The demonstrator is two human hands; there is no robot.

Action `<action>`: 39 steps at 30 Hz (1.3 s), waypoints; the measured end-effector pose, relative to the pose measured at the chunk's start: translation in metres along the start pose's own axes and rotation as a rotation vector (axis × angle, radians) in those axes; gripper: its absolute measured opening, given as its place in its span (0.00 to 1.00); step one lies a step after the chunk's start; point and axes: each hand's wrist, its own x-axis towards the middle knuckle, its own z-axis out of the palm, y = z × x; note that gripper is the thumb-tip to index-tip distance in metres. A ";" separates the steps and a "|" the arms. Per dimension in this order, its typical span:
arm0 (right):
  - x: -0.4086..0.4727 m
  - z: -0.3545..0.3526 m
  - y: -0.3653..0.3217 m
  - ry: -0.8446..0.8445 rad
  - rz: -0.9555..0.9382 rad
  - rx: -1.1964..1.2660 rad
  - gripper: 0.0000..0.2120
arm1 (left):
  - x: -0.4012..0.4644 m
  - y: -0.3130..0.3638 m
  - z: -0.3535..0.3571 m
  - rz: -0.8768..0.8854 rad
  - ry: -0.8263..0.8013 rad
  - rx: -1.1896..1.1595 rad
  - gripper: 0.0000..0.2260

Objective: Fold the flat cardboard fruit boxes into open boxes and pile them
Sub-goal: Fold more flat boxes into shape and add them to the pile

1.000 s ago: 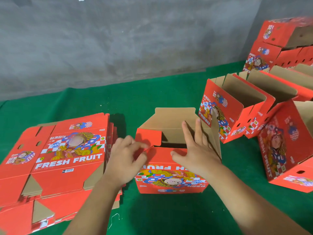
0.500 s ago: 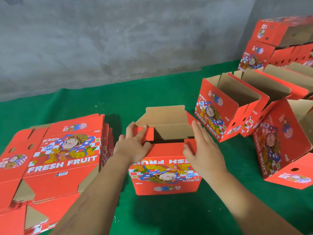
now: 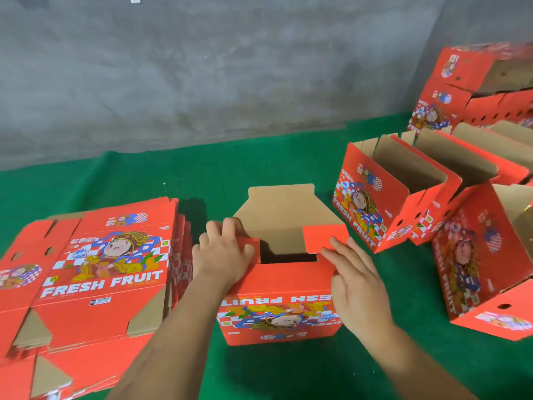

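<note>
Green cloth (image 3: 259, 168) covers the floor, with a rough grey wall (image 3: 202, 67) behind it. Right in the middle sits the box (image 3: 277, 307) being folded, upside down, so the "FRESH FRUIT" print on the near side reads inverted; its long axis runs left to right. The left hand (image 3: 222, 261) lies flat with fingers pressed together on the left red flap (image 3: 248, 243), pushing it down and inward. The right hand (image 3: 357, 287) rests on the box's right corner, fingers spread a bit, touching the right red flap (image 3: 323, 238). The far brown flap (image 3: 282, 209) stands up behind the opening. To the left is a stack of flats (image 3: 95, 269), top one reading "FRESH FRUIT" the right way up, with a cartoon figure and some Chinese text I can't make out; can't count the sheets. On the right, about three folded boxes (image 3: 372, 203) lie tipped together with open tops, and at least two more are piled (image 3: 461, 90) against the wall.
</note>
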 end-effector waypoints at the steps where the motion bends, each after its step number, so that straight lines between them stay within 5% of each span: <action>1: 0.003 -0.003 -0.002 -0.025 0.038 -0.024 0.22 | 0.000 -0.001 0.002 0.029 0.065 -0.072 0.23; 4: 0.025 -0.013 -0.008 -0.134 0.111 -0.122 0.19 | 0.001 -0.011 -0.002 0.090 0.150 -0.445 0.23; 6: 0.041 -0.015 -0.013 -0.100 0.225 0.031 0.21 | -0.001 -0.016 -0.005 0.129 0.122 -0.569 0.12; 7: 0.048 -0.014 -0.015 -0.049 0.308 0.164 0.18 | -0.003 -0.017 -0.007 0.120 0.085 -0.587 0.15; 8: 0.053 -0.011 -0.014 -0.039 0.391 0.242 0.16 | -0.006 -0.016 -0.007 0.096 0.036 -0.564 0.19; 11: 0.059 -0.008 -0.009 -0.376 0.442 0.114 0.36 | -0.016 -0.012 -0.005 0.077 0.005 -0.152 0.31; 13: 0.063 -0.008 -0.007 -0.497 0.432 0.028 0.37 | -0.018 -0.010 -0.007 0.013 -0.103 -0.128 0.40; 20: 0.051 -0.003 -0.008 -0.422 0.435 -0.178 0.33 | -0.025 -0.008 -0.002 0.073 -0.107 -0.148 0.37; 23: 0.045 -0.008 -0.006 -0.405 0.532 -0.006 0.38 | -0.028 -0.019 -0.004 -0.173 -0.071 -0.586 0.40; 25: 0.043 -0.013 -0.007 -0.349 0.621 0.220 0.37 | -0.039 -0.018 -0.010 -0.542 -0.121 -0.963 0.30; 27: 0.041 -0.020 -0.008 -0.238 0.686 0.413 0.34 | -0.054 -0.015 -0.018 -0.690 -0.070 -1.175 0.20; 30: 0.046 -0.041 -0.007 -0.118 0.946 0.777 0.32 | -0.063 -0.017 -0.016 -0.556 0.042 -1.219 0.16; 33: 0.037 -0.065 -0.005 -0.344 1.141 1.304 0.26 | -0.065 -0.019 -0.020 -0.228 0.108 -1.559 0.18; 35: 0.027 -0.073 -0.001 -0.518 1.051 1.440 0.22 | -0.065 -0.021 -0.023 -0.147 -0.005 -1.594 0.28; 37: 0.031 -0.067 0.000 -0.634 0.893 1.279 0.17 | -0.068 -0.028 -0.029 -0.094 -0.289 -1.358 0.27; 39: 0.028 -0.073 0.008 -0.543 0.856 1.177 0.22 | -0.072 -0.040 -0.030 -0.042 -0.624 -1.190 0.26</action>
